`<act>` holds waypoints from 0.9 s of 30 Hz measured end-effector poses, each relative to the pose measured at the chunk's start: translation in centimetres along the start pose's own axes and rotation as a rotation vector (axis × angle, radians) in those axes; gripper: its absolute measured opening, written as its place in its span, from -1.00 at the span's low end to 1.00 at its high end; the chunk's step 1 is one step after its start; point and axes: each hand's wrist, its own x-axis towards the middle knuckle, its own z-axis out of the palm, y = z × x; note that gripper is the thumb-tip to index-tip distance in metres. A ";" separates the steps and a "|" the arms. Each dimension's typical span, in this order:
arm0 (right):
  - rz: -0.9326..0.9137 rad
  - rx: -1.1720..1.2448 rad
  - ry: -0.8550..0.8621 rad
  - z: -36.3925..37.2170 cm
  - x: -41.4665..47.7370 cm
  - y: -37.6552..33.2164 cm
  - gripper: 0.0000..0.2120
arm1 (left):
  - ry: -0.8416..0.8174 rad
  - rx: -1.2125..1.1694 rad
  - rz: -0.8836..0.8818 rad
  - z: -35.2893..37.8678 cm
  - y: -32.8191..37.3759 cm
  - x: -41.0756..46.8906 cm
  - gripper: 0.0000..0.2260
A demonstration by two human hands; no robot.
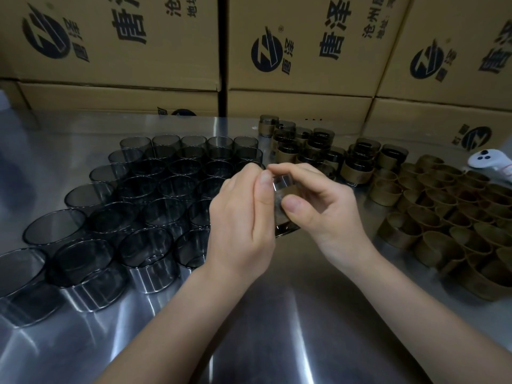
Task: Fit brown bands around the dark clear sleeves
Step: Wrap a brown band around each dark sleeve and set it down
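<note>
Your steel counter (277,314) backs onto printed cartons (110,37). Above its middle, your left hand (241,217) and right hand (324,209) both pinch one dark sleeve (280,186); brown bands (437,253) crowd the right edge.

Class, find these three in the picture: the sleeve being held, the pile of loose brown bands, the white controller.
held sleeve (281,187), head view, on its clear upper wall.
loose brown bands (448,202), head view, on a band mid-pile.
white controller (486,162), head view, on its body.
</note>
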 end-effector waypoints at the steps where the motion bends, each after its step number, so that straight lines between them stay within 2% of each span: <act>1: -0.002 -0.001 0.000 0.0 0.0 0.0 -0.61 | -0.002 0.001 0.003 0.0 0.0 0.0 -0.72; 6: -0.001 -0.002 -0.008 -0.2 0.2 0.5 -0.61 | -0.008 -0.009 -0.014 0.2 -0.1 -0.1 -0.73; 11: -0.035 -0.031 0.037 -1.6 0.8 1.0 -0.74 | -0.106 -0.051 -0.070 0.8 0.4 -0.3 -0.72; 14: 0.006 -0.130 0.183 -2.8 1.3 1.8 -0.76 | -0.111 -0.035 -0.054 0.7 0.4 -0.3 -0.67; 17: 0.144 -0.332 0.371 -4.4 1.8 3.3 -0.65 | -0.135 -0.034 -0.049 0.5 0.4 -0.4 -0.72; 19: 0.201 -0.500 0.422 -5.3 2.1 4.1 -0.64 | -0.167 -0.016 -0.025 0.6 0.5 -0.5 -0.77; 23: 0.309 -0.737 0.364 -5.8 2.2 5.4 -0.67 | -0.289 -0.010 0.036 0.8 0.8 -1.0 -0.81; 27: 0.372 -0.828 0.261 -5.6 1.9 6.1 -0.66 | -0.407 0.016 0.064 0.8 1.2 -1.2 -0.79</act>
